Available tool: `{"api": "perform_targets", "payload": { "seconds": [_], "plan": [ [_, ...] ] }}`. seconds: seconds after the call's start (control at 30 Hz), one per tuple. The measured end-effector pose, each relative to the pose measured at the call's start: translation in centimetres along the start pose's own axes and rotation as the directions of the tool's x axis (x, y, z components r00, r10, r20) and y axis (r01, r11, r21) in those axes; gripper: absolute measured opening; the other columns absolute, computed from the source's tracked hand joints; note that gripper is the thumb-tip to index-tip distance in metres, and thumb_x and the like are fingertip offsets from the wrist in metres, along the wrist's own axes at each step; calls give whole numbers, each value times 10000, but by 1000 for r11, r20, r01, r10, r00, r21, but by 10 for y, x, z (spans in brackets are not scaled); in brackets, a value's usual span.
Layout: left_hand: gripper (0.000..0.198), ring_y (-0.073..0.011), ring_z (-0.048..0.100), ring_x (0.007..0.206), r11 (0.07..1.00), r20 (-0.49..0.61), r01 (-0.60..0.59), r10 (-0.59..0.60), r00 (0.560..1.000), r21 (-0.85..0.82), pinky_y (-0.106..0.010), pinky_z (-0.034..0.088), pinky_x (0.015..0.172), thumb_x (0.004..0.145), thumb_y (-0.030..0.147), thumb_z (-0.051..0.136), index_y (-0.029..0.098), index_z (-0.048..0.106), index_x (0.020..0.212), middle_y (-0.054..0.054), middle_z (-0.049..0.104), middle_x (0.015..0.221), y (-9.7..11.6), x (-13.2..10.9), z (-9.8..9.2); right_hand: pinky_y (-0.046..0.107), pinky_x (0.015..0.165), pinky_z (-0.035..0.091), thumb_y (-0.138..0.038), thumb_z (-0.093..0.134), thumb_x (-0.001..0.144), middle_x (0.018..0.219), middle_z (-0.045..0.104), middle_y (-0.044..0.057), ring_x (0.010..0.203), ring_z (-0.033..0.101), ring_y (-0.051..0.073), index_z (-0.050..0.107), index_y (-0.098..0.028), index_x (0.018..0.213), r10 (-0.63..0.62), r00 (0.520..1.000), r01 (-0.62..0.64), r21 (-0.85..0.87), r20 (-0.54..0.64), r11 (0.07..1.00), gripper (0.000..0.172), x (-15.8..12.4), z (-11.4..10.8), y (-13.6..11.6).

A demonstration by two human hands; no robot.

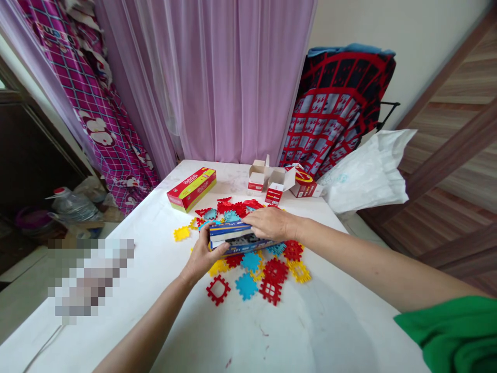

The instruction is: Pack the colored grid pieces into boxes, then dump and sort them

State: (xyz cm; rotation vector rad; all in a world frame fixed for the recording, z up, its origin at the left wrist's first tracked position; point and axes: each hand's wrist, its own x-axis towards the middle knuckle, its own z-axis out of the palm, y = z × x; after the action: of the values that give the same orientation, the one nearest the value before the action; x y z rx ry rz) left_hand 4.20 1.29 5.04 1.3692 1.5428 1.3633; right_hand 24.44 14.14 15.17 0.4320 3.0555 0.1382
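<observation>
A blue-and-white cardboard box [229, 229] is held above a pile of plastic pieces, its lid partly raised. Dark pieces show in the gap, too small to make out. My left hand [204, 256] grips the box's left end, thumb at the front and fingers behind. Over the lid's right part lies my right hand [272, 224], fingers bent and pressed on its edge. Around and under the box are notched square tiles: a red tile [276, 270], a blue tile [247, 286], a yellow tile [300, 271] and several others.
A long red-and-yellow box [192, 189] lies at the table's back left. Small open cartons [274, 192] and a red carton [303, 184] stand at the back right, beside a white bag [367, 173]. A blurred patch [93, 282] covers something on the left, with a cable [42, 348] below.
</observation>
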Motion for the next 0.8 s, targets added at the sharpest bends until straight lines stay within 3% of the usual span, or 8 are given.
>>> {"api": "perform_targets", "payload": {
  "seconds": [0.13, 0.23, 0.37, 0.47, 0.67, 0.73, 0.8],
  "plan": [
    [743, -311, 508, 1247, 997, 6, -78, 78, 997, 11, -450, 406, 1045, 721, 525, 707, 203, 374, 1303, -119, 536, 1309, -1, -1, 0, 297, 782, 465, -262, 358, 957, 1037, 725, 96, 925, 671, 210, 580, -184, 1273, 206, 979, -206, 33, 1, 978, 394, 4, -9, 7],
    [780, -317, 493, 1260, 997, 38, -72, 71, 997, 24, -461, 383, 1062, 731, 518, 698, 197, 339, 1344, -132, 521, 1335, 1, 0, -1, 291, 778, 464, -303, 335, 981, 1052, 730, 80, 934, 674, 210, 570, -212, 1295, 298, 953, -297, 25, -52, 955, 402, 11, -10, 11],
    [854, -331, 464, 1282, 995, 64, -55, 50, 997, 87, -463, 358, 1078, 715, 528, 694, 178, 315, 1395, -148, 494, 1373, 9, 3, -4, 292, 816, 463, -324, 311, 1001, 1181, 690, 107, 1016, 652, 216, 547, -198, 1332, 298, 933, -306, -9, -204, 952, 425, 20, -3, 17],
    [849, -341, 511, 1224, 985, 79, -30, 16, 997, 172, -464, 401, 1033, 700, 529, 695, 173, 360, 1394, -145, 536, 1337, 17, 6, -9, 303, 834, 469, -436, 348, 990, 1246, 657, 120, 1073, 631, 236, 492, -195, 1391, 318, 916, -333, -24, -246, 942, 489, 17, 3, 27],
    [694, -356, 631, 1015, 862, -29, 155, -161, 987, 483, -465, 488, 877, 749, 527, 623, 191, 485, 1339, -126, 681, 1086, 31, 16, -18, 331, 891, 466, -637, 430, 902, 1355, 595, 61, 1158, 599, 254, 405, -256, 1458, 377, 919, -374, 44, -119, 926, 674, -1, -1, 45],
    [635, -352, 638, 1008, 846, -33, 163, -170, 985, 507, -466, 499, 860, 791, 516, 569, 191, 497, 1332, -131, 683, 1087, 35, 21, -18, 341, 873, 467, -669, 457, 871, 1331, 613, 63, 1130, 616, 268, 431, -276, 1442, 374, 924, -373, 24, -76, 928, 694, -4, -3, 46],
    [575, -337, 644, 1008, 884, -18, 194, -206, 978, 426, -444, 536, 794, 829, 514, 512, 201, 514, 1312, -131, 675, 1121, 40, 25, -20, 337, 830, 472, -679, 491, 846, 1288, 641, 76, 1089, 635, 276, 469, -279, 1415, 359, 932, -360, -13, -53, 933, 696, -5, -4, 46]
  ]
}}
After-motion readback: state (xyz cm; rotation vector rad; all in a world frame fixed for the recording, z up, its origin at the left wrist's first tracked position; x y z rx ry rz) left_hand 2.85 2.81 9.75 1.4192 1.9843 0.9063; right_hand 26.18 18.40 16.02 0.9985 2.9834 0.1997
